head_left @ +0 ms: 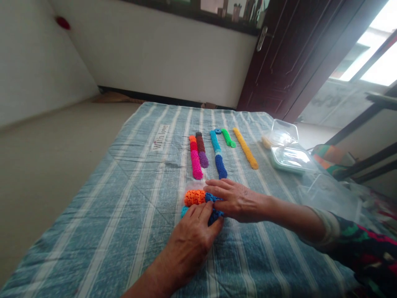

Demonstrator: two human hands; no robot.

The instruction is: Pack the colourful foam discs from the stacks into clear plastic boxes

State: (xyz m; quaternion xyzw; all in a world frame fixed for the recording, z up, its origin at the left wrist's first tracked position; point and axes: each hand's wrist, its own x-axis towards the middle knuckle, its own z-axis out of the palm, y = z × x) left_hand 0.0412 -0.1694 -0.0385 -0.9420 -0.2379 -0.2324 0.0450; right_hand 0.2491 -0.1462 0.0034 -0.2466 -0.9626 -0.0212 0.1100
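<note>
A clear plastic box (192, 186) lies on the cloth with bumpy, knitted-looking rolls in it. One is an orange and blue roll (194, 198); below it show a light-blue end (184, 211) and more dark blue, mostly covered by my fingers. My left hand (195, 234) reaches up from below, its fingers closed over the lower blue roll. From the right comes my right hand (237, 200), with its fingers curved around the blue part of the upper roll. The two hands nearly meet over the box. What exactly the rolls are made of cannot be made out.
Beyond the box lie a pink-red-orange roll (195, 159), a brown and purple roll (201, 151), a blue roll (218, 155), a short green one (228, 138) and a yellow one (245, 148). Clear plastic containers (293, 160) stand along the right edge of the striped tablecloth (124, 198).
</note>
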